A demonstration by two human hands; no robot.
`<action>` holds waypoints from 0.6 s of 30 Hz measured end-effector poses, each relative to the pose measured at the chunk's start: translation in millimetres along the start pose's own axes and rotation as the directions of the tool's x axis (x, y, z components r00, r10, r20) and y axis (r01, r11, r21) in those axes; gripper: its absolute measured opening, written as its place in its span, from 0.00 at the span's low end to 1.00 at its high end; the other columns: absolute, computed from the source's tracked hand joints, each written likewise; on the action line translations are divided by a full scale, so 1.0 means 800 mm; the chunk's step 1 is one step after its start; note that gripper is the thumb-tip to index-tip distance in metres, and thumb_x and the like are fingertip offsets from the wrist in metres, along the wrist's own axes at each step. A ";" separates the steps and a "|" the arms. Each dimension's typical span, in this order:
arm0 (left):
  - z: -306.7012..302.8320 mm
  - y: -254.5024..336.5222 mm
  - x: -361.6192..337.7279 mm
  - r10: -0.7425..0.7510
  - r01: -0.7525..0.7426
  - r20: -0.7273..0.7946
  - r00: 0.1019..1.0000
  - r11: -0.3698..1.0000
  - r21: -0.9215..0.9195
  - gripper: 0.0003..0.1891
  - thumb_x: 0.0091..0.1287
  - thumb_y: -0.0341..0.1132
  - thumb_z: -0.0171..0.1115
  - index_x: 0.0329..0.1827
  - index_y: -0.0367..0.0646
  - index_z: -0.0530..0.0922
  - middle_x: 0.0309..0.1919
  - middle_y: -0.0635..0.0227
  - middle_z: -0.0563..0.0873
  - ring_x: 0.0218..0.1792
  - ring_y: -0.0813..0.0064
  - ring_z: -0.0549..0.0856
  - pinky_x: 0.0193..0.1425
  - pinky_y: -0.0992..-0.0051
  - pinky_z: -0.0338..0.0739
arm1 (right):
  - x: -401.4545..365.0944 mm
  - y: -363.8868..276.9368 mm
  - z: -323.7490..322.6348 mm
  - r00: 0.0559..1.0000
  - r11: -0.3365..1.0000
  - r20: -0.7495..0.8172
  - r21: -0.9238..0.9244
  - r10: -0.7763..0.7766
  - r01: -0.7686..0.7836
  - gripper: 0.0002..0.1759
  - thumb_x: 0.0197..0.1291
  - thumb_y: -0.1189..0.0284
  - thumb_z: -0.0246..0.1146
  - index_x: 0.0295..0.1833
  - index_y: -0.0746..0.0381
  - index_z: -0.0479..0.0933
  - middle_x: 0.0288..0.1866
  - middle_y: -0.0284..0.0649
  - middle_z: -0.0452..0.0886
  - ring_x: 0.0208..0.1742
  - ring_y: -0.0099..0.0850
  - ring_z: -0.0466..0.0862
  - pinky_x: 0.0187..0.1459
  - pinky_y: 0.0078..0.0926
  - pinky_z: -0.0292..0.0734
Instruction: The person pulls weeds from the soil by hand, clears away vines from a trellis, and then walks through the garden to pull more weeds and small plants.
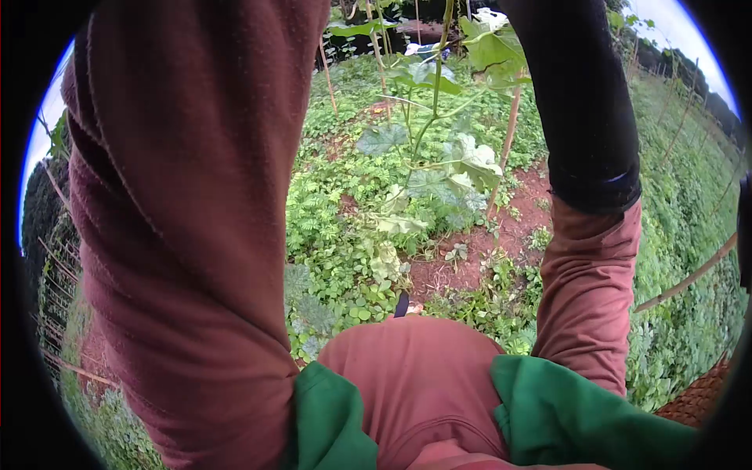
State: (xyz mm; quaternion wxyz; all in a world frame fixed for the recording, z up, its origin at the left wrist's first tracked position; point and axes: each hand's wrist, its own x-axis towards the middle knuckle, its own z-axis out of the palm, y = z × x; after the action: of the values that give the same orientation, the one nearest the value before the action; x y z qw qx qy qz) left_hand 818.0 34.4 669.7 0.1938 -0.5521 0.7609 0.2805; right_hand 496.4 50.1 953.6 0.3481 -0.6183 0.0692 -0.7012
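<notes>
Both of my arms reach up past the top edge of the view, so neither hand shows, and what they hold or touch is hidden. The left arm wears a reddish-brown sleeve [188, 196]; the right has a black sleeve cover [591, 102] over the same brown cloth. Between the arms climbs a green vine stem [435, 82] with broad lobed leaves. One large leaf [495, 51] hangs close to the right arm near the top. Lower on the plant, some leaves [472, 160] look pale and curled.
Wooden stakes [507, 141] stand around the vine. Low green plants [337, 211] cover much of the ground, with reddish soil [454, 270] showing through. Off to the right, a slanting stick [689, 278] juts in. Green cloth [564, 411] lies over my brown shirt, near a woven brown item [693, 392].
</notes>
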 end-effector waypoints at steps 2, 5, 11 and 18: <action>-0.034 0.025 -0.004 0.074 -0.072 -0.075 0.994 0.997 0.018 0.32 0.62 0.57 0.52 0.60 0.40 0.66 0.54 0.56 0.72 0.56 0.63 0.71 0.56 0.63 0.69 | -0.047 -0.003 -0.014 0.999 0.992 -0.052 0.124 -0.008 0.014 0.11 0.63 0.64 0.54 0.40 0.61 0.72 0.31 0.38 0.79 0.26 0.27 0.81 0.24 0.23 0.77; -0.103 0.084 -0.028 0.284 -0.296 -0.298 0.911 0.955 0.004 0.32 0.61 0.57 0.53 0.59 0.41 0.68 0.53 0.56 0.74 0.54 0.64 0.73 0.54 0.65 0.70 | -0.105 -0.014 -0.047 0.992 0.975 -0.126 0.219 -0.022 0.050 0.09 0.63 0.66 0.54 0.38 0.62 0.72 0.31 0.38 0.78 0.27 0.27 0.80 0.27 0.22 0.78; -0.207 0.238 -0.095 0.693 -0.758 -0.581 0.427 0.625 0.189 0.30 0.61 0.57 0.54 0.57 0.41 0.70 0.50 0.58 0.77 0.51 0.65 0.76 0.51 0.67 0.73 | -0.141 -0.050 -0.137 0.963 0.978 -0.255 0.159 -0.089 0.133 0.07 0.64 0.71 0.52 0.36 0.62 0.72 0.31 0.37 0.77 0.29 0.27 0.78 0.34 0.20 0.79; -0.249 0.282 -0.054 0.706 -0.744 -0.457 0.540 0.655 0.134 0.29 0.60 0.57 0.55 0.54 0.41 0.74 0.46 0.60 0.81 0.47 0.67 0.80 0.48 0.70 0.77 | -0.086 -0.084 -0.438 0.869 0.990 -0.483 -0.136 -0.104 0.043 0.14 0.67 0.75 0.41 0.48 0.78 0.64 0.49 0.60 0.73 0.47 0.49 0.77 0.52 0.42 0.77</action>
State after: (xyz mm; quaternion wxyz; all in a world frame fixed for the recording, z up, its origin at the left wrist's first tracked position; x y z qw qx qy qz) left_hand 620.4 -9.3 896.6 -0.1520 -0.2449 0.9317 0.2212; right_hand 148.0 23.1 853.4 0.2543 -0.4432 0.1733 -0.8420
